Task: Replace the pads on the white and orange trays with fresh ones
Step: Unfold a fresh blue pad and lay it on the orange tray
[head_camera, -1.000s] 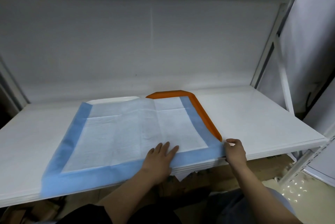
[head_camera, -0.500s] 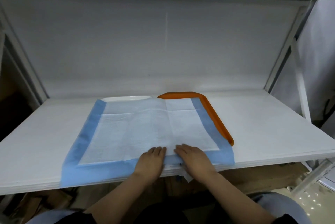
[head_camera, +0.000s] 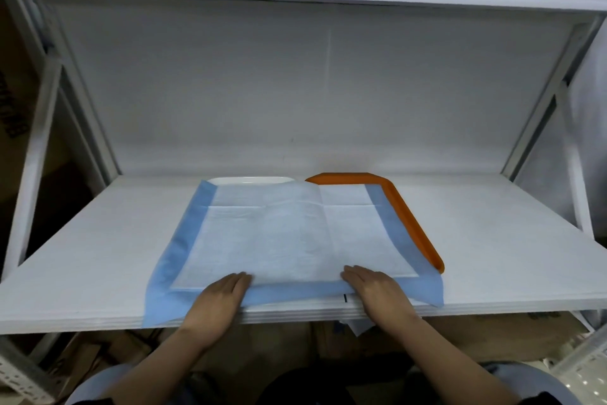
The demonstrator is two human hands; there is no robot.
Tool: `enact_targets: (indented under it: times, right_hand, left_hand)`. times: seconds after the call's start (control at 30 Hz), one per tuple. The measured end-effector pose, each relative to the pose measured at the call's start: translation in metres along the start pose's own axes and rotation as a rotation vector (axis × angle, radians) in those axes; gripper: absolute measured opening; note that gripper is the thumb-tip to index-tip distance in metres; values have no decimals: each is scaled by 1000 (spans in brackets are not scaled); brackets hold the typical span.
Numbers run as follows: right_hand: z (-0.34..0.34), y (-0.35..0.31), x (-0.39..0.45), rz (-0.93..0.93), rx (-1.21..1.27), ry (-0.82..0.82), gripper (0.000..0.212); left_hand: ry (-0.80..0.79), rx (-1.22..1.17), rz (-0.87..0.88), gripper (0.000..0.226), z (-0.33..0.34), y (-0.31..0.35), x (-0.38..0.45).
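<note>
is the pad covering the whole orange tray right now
No. The pad leaves the orange tray showing along its far and right rim.

A pad (head_camera: pixel 285 237) lies spread on the shelf (head_camera: pixel 492 240), reaching from near the back wall to the front edge, where its near border overhangs slightly. It covers two trays set side by side: the left tray (head_camera: pixel 249 180) shows only its back rim behind the pad, the right tray (head_camera: pixel 407 217) its back and right rim. The left hand (head_camera: pixel 220 298) and the right hand (head_camera: pixel 377 289) rest flat on the pad's near border, apart, at the shelf's front edge.
</note>
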State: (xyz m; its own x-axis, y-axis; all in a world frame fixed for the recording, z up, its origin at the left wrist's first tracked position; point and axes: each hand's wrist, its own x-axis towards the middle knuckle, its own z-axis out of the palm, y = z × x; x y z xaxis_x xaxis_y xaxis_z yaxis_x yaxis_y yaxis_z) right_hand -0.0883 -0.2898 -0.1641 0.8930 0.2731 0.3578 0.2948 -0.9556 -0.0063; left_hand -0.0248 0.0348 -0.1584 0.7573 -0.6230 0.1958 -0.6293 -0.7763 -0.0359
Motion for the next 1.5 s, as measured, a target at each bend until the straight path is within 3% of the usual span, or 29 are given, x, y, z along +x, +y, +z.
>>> enact_targets:
  times: [0.23,0.43,0.53,0.7,0.83,0.97,1.07,1.23,1.33,1.4,1.5]
  right_hand:
    - [-8,9,-5,45,-7,41,64]
    - [-25,37,-21,293,-72,55,62]
    - [-29,56,-34,510,-54,110,55]
    - [-37,69,-39,867,223,210,43]
    - [-42,68,-33,948,454,312,45]
    - [-47,71,-24,1214,924,460,53]
    - [-44,73,-15,1329,1192,510,54]
    - [-49,62,1,1159,1682,433,79]
    - [-53,56,14,1177,1671,503,58]
    - [-49,60,18,1355,1517,551,44]
    - [-45,65,17,1536,1406,501,39]
  left_hand:
    - [-111,11,69,86,-7,33,24]
    - [-228,-73,134,87,-25,104,77]
    - [-268,-87,151,87,-24,138,103]
    - [-290,-164,134,79,-18,188,131]
    - [-184,-182,37,37,-11,211,144]
    - [-94,-129,30,9,-9,206,148]
    - [-26,-122,114,11,-6,200,145]
    - [-45,-482,51,41,-4,201,143]
    - [-130,-391,138,47,0,203,137]
    - [-132,-272,146,55,3,201,135]
    - [-155,-158,98,58,12,196,135]
